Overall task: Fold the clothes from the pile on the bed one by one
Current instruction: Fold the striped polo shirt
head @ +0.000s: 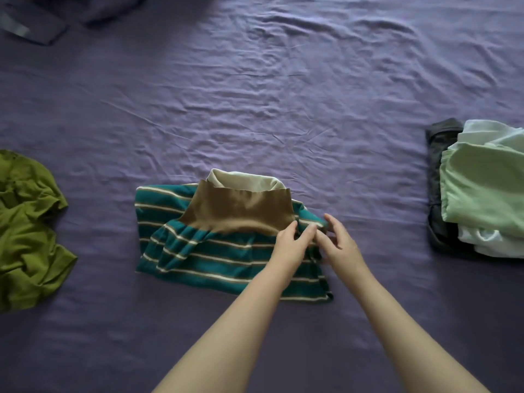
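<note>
Head view | striped shirt (204, 251) half-folded, teal-brown-white | left hand (292, 245), right hand (337, 242) pinching its right edge

A wrinkled purple bed sheet (283, 80) fills the frame from edge to edge, creases running thick across the upper middle and smoothing out toward the bottom. In the upper left corner, a rumpled dark blue-grey cloth (37, 21) with a paler grey band lies on that sheet, cut off by the frame's top edge.
</note>
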The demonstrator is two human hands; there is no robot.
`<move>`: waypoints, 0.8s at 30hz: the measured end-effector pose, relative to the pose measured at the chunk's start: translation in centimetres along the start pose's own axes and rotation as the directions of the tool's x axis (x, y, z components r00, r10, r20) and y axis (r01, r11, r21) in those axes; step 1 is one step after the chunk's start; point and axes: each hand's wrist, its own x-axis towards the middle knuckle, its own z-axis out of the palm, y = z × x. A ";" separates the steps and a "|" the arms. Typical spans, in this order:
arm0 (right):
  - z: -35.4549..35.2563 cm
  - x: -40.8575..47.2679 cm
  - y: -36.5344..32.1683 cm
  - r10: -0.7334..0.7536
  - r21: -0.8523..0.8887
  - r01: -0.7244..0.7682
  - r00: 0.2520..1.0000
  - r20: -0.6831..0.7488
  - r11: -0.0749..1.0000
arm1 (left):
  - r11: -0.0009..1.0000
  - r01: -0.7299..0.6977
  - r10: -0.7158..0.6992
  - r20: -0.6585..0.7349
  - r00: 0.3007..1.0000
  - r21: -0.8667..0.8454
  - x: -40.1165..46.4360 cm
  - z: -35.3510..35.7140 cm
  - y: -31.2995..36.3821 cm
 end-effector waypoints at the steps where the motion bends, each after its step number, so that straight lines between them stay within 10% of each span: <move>1: 0.2 -0.3 -0.4 0.030 0.133 -0.039 0.997 0.073 0.990 | 0.994 0.031 -0.027 0.040 0.999 -0.109 -0.1 -0.2 0.1; 4: 0.6 -0.6 -0.7 0.054 0.356 -0.121 0.980 0.193 0.927 | 0.982 0.071 -0.063 0.053 0.997 -0.175 0.1 -0.8 0.2; 9: 0.7 -1.5 -0.9 0.014 0.211 -0.042 0.991 0.132 0.977 | 0.978 0.050 -0.061 -0.049 0.997 -0.201 0.6 -1.3 0.5; 18: 6.0 -2.6 -4.2 -0.174 0.171 0.130 0.945 0.276 0.977 | 0.851 0.097 0.035 0.240 0.970 -0.517 -3.6 -10.7 2.8; 24: 14.0 -3.1 -8.5 -0.403 -0.389 0.526 0.843 0.355 0.756 | 0.909 0.012 0.084 0.212 0.974 -0.416 -5.6 -22.2 4.6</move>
